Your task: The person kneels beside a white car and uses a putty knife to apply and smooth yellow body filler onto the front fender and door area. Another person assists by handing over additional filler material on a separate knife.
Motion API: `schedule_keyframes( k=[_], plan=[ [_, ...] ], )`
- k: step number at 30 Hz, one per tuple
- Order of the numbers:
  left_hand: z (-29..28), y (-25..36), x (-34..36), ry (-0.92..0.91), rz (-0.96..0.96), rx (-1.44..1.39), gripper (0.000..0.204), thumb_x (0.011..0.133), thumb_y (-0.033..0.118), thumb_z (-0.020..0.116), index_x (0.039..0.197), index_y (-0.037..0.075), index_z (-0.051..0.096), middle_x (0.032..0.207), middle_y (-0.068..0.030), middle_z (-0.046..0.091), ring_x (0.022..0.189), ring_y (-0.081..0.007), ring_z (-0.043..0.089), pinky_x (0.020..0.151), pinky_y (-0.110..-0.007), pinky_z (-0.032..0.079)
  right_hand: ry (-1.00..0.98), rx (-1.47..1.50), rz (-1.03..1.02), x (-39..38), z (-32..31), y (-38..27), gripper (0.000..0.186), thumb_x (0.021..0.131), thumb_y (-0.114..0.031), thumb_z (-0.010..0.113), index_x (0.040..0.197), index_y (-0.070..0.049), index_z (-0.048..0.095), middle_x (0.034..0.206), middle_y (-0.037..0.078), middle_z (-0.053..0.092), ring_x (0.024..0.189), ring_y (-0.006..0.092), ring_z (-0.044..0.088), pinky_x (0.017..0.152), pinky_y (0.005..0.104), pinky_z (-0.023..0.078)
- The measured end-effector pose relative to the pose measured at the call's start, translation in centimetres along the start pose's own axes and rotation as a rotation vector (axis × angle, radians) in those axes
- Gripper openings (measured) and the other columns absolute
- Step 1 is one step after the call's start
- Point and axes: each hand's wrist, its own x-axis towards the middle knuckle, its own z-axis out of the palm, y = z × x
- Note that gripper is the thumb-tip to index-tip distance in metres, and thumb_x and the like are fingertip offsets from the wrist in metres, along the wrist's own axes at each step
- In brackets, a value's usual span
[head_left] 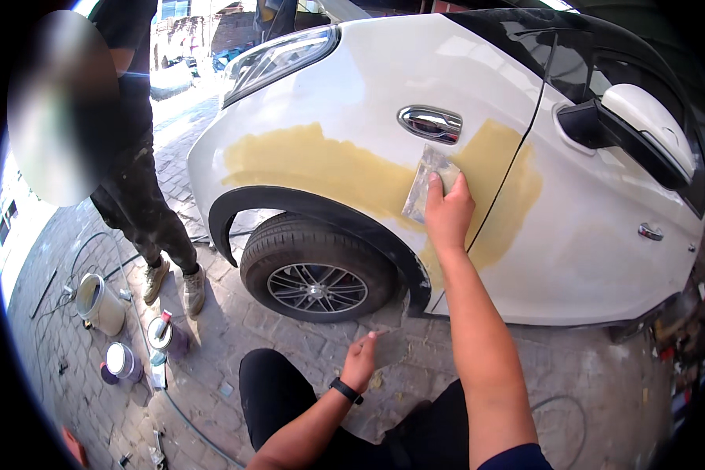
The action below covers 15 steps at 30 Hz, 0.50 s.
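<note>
My right hand (451, 207) grips a smeared metal spreader (421, 180), pressed on the yellow filler patch (313, 160) of a white car's front fender (352, 78), below a chrome trim piece (429, 124) and left of the door seam. Lower, near the front wheel (316, 287), my left hand (359, 360) is closed on a thin, dark flat plate (388, 348) held over my knees. The patch spreads over the wheel arch and across onto the front door (587, 251).
A co-worker (137, 196) in dark clothes stands at the car's front left. Buckets and cans (100, 309) stand on the paved ground (211, 368) with hoses and small tools. The side mirror (650, 133) juts out at upper right. Assorted items (666, 352) lie at far right.
</note>
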Motion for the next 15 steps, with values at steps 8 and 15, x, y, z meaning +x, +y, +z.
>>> schedule_keyframes(
  k=[8, 15],
  plan=[
    [0.4, 1.1, -0.3, -0.004, 0.007, -0.018, 0.05, 0.114, 0.039, 0.048, 0.135, -0.001, 0.069, 0.124, -0.0112, 0.074, 0.113, -0.0174, 0.068, 0.1, -0.03, 0.052, -0.071, 0.003, -0.007, -0.7, 0.9, 0.1, 0.039, 0.1, -0.024, 0.068, 0.125, 0.006, 0.062, 0.11, 0.025, 0.074, 0.101, 0.0459, 0.07, 0.091, 0.0485, 0.054],
    [-1.1, 1.5, 0.3, 0.017, -0.033, -0.141, 0.036, 0.109, 0.028, 0.061, 0.128, 0.0, 0.071, 0.119, -0.0111, 0.075, 0.106, -0.0188, 0.071, 0.093, -0.031, 0.055, -0.775, 0.258, 0.127, -8.0, -5.7, 1.8, 0.033, 0.105, -0.027, 0.066, 0.114, 0.005, 0.064, 0.092, 0.018, 0.07, 0.082, 0.0232, 0.064, 0.079, 0.0375, 0.053]
  ],
)
